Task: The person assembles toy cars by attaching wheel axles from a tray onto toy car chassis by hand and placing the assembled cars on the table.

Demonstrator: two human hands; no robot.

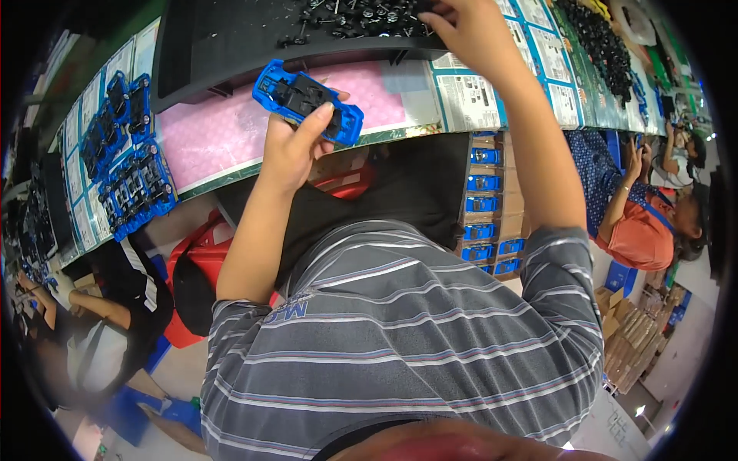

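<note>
My left hand (294,146) grips a blue toy car body (304,96) over the near edge of the table, with its hollow underside and black inner parts facing up. The thumb lies across its right end. Farther off, my right hand (470,31) reaches into a black tray (231,42), at the right end of a heap of small black wheels on metal axles (365,19). Its fingers are bent together among the parts, partly cut off by the top of the picture. Whether a part is between them is too small to make out.
Blue car bodies (137,188) stand in rows at the left. A pink sheet (207,138) covers the table before me. Below its edge, at right, a carton holds blue toy cars (483,203). Black parts (603,54) lie far right. Co-workers sit on both sides; a red chair (201,257) is left.
</note>
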